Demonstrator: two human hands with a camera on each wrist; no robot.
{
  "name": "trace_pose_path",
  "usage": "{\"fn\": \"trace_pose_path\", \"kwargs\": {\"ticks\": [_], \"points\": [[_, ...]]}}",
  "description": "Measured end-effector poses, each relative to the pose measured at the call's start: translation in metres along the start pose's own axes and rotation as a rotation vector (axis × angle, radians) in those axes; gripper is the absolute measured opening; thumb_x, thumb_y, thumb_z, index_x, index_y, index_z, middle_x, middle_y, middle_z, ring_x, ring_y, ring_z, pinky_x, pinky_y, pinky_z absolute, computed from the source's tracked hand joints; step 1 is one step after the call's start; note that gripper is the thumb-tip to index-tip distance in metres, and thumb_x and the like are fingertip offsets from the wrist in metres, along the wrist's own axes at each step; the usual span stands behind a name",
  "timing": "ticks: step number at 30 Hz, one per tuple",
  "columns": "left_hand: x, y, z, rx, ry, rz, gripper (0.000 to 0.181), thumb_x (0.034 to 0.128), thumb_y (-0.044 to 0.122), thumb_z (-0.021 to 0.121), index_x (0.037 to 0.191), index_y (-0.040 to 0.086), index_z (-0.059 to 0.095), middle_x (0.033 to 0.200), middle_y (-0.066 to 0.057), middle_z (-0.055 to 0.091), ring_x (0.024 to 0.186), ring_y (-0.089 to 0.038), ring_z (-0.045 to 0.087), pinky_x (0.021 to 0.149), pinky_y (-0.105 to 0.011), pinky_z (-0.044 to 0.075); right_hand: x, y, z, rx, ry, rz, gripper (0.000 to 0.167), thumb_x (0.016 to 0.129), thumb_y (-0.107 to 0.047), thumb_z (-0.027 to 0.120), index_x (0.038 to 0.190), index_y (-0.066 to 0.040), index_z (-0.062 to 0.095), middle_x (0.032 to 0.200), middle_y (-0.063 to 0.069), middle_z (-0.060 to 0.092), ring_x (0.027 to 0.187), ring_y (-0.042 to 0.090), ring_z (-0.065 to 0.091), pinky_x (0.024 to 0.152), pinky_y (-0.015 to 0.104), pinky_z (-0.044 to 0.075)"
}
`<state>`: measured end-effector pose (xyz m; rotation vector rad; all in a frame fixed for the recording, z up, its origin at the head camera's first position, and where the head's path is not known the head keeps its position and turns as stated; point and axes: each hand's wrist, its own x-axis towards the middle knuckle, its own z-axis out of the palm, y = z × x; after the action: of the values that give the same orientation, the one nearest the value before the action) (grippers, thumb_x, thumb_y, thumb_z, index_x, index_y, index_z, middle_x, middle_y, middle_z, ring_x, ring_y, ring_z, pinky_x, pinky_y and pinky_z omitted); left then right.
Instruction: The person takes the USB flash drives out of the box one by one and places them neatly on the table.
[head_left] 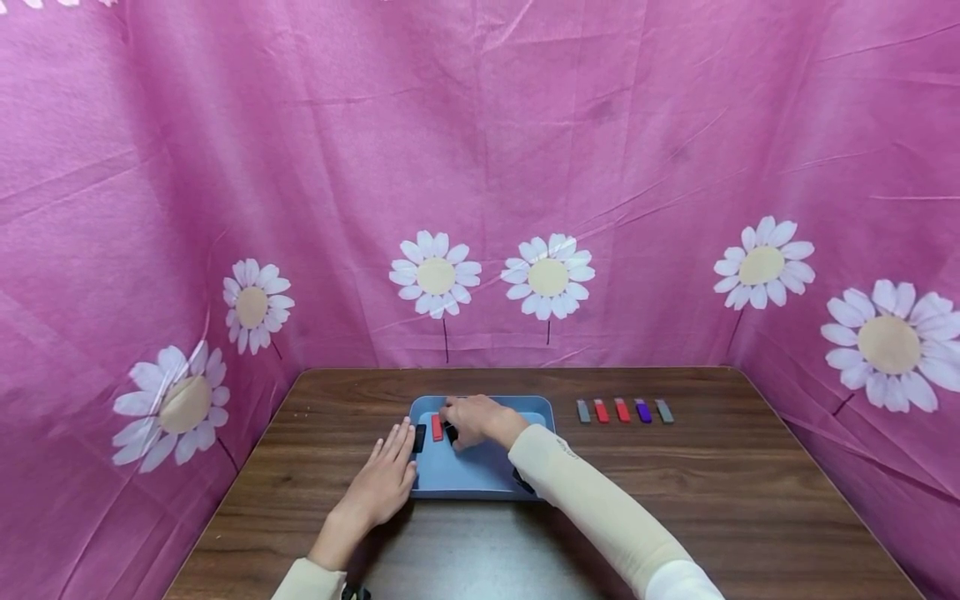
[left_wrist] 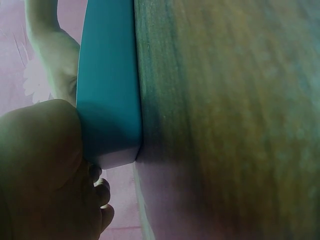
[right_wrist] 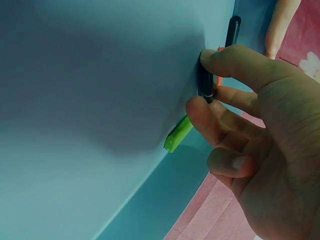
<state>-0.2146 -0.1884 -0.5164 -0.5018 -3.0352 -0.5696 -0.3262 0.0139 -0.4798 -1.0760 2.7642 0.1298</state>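
My right hand (head_left: pixel 480 421) reaches into a shallow blue tray (head_left: pixel 480 487). In the right wrist view its thumb and fingers pinch a small black stick (right_wrist: pixel 205 80) with rounded ends and a thin silver line; its exact kind cannot be told. Beside it lies a red stick (head_left: pixel 437 427), then a wider black piece (head_left: pixel 419 438) near the tray's left wall. A green stick (right_wrist: pixel 178 134) shows below the fingers in the right wrist view; in the head view the hand hides it. With fingers straight, my left hand (head_left: pixel 378 482) rests against the tray's left edge.
Right of the tray, several small flat sticks lie in a row on the brown wooden table (head_left: pixel 675 500): grey (head_left: pixel 583 412), red (head_left: pixel 601 411), purple (head_left: pixel 642 411) among them. Another dark piece (head_left: pixel 522 481) shows partly under the right forearm. A pink flowered curtain (head_left: pixel 480 167) surrounds the table.
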Motion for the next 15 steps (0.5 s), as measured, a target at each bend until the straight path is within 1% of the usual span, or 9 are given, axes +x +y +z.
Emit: {"fn": "trace_pose_path", "kwargs": {"ticks": [3,6,9,11,13,15], "points": [[-0.001,0.0,0.001,0.007,-0.007,-0.004,0.059,0.1129,0.021,0.045,0.164,-0.006,0.032,0.176,-0.02,0.024,0.164,-0.041,0.024,0.132,-0.062,0.022,-0.002,0.001,0.001,0.002,0.001,-0.005,0.058,0.094,-0.04,0.082,0.145,-0.022,0.064,0.144,0.001,0.062,0.105,0.012,0.063,0.1,0.034,0.058],[-0.001,-0.001,0.002,0.004,0.014,0.009,0.059,0.1123,0.021,0.045,0.163,-0.006,0.034,0.175,-0.021,0.026,0.162,-0.043,0.026,0.131,-0.064,0.024,-0.004,0.002,0.0,0.007,0.003,-0.006,0.058,0.094,-0.041,0.082,0.146,-0.023,0.064,0.149,0.001,0.06,0.106,0.012,0.063,0.103,0.034,0.058],[-0.002,-0.002,0.003,-0.025,0.042,0.03,0.059,0.1114,0.02,0.046,0.162,-0.008,0.035,0.174,-0.024,0.029,0.161,-0.046,0.028,0.129,-0.067,0.025,-0.007,0.004,-0.001,0.014,0.014,-0.008,0.058,0.095,-0.041,0.081,0.148,-0.024,0.064,0.151,0.001,0.06,0.103,0.012,0.064,0.104,0.034,0.058],[-0.002,-0.004,0.004,-0.014,0.052,0.037,0.059,0.1114,0.021,0.045,0.162,-0.008,0.034,0.174,-0.023,0.029,0.16,-0.045,0.028,0.128,-0.067,0.025,-0.009,0.005,-0.003,0.02,0.026,-0.009,0.058,0.095,-0.041,0.081,0.148,-0.025,0.064,0.151,0.001,0.06,0.101,0.012,0.065,0.104,0.034,0.058],[-0.002,-0.004,0.005,-0.019,0.051,0.037,0.06,0.1115,0.021,0.046,0.162,-0.008,0.034,0.174,-0.024,0.029,0.161,-0.046,0.028,0.129,-0.067,0.025,-0.011,0.006,-0.004,0.023,0.035,-0.016,0.058,0.095,-0.041,0.081,0.148,-0.024,0.065,0.151,0.002,0.06,0.1,0.012,0.065,0.103,0.034,0.059],[-0.002,-0.004,0.005,0.002,0.043,0.032,0.059,0.1118,0.022,0.046,0.162,-0.008,0.034,0.174,-0.023,0.028,0.161,-0.044,0.028,0.129,-0.066,0.025,-0.013,0.006,-0.005,0.024,0.041,-0.025,0.058,0.095,-0.041,0.081,0.148,-0.024,0.065,0.151,0.002,0.06,0.1,0.013,0.066,0.102,0.034,0.059]]}}
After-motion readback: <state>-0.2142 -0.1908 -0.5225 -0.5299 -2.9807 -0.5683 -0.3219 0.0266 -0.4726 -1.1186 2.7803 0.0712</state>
